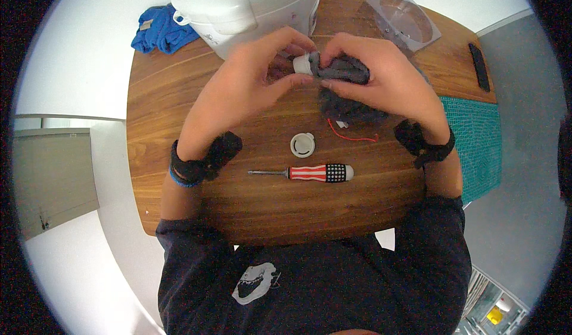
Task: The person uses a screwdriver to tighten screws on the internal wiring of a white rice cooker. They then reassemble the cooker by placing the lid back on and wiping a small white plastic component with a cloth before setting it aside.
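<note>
A brown wooden worktop (357, 210) stands by a white wall. At its back sit a big white tub (268, 25), a blue cloth (159, 30) and a clear plastic box (402, 19). A green mat (476, 150) lies on the right.

Over the worktop, the left hand (259, 67) has its grip clamped on a small white cup (302, 64). The right hand (384, 67) has its grip pinched on a dark fuzzy thing (345, 71), right up against the cup. A red string (351, 137) lies just below the fuzzy thing. Nearer the person are a round white cap (302, 145) and a screwdriver (319, 173), its tip pointing left.
</note>
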A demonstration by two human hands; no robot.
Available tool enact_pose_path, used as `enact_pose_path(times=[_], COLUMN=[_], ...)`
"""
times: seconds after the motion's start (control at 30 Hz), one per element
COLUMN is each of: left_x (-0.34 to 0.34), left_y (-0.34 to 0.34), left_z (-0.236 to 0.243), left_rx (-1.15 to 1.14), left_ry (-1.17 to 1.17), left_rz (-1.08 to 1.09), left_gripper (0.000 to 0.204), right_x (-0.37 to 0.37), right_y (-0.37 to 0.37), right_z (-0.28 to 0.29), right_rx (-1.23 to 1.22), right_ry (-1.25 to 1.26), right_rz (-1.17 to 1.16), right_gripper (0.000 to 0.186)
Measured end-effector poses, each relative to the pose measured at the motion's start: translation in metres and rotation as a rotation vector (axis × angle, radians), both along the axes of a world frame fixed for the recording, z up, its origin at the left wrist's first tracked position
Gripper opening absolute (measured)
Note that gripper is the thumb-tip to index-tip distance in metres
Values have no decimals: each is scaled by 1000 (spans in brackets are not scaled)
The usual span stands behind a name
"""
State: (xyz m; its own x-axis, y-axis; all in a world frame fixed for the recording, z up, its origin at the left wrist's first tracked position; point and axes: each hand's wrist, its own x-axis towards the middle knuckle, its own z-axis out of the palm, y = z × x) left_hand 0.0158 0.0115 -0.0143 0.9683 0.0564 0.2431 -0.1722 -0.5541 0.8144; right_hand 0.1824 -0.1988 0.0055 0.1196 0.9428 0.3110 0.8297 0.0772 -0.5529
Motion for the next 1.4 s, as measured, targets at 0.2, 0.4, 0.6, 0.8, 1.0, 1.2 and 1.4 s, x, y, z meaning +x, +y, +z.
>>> enact_pose_path(times=[0.2,0.4,0.6,0.8,1.0,1.2,1.4], left_x=[-3,-2,-1,-1,-1,1,1], left_y=[-2,-6,-7,-3,-2,-1,3], left_z=[4,5,6,6,3,1,4], left_rx=[28,87,249,123,20,99,129], left_ry=[-43,-85,-144,-49,-43,-76,-54], left_rz=[16,62,70,31,11,66,48], left_gripper=[41,40,39,39,40,41,39], right_x=[5,3,-4,-9,-8,-10,-7], right_y=[2,3,1,-4,-5,-1,0], right_z=[-9,-12,-21,6,1,-14,-11], right_rx=[127,108,20,-43,23,95,49], right_ry=[-112,-84,-255,-352,-312,-218,-332], right_rz=[11,61,-21,-77,-81,-29,-58], right_gripper=[27,24,29,43,42,38,32])
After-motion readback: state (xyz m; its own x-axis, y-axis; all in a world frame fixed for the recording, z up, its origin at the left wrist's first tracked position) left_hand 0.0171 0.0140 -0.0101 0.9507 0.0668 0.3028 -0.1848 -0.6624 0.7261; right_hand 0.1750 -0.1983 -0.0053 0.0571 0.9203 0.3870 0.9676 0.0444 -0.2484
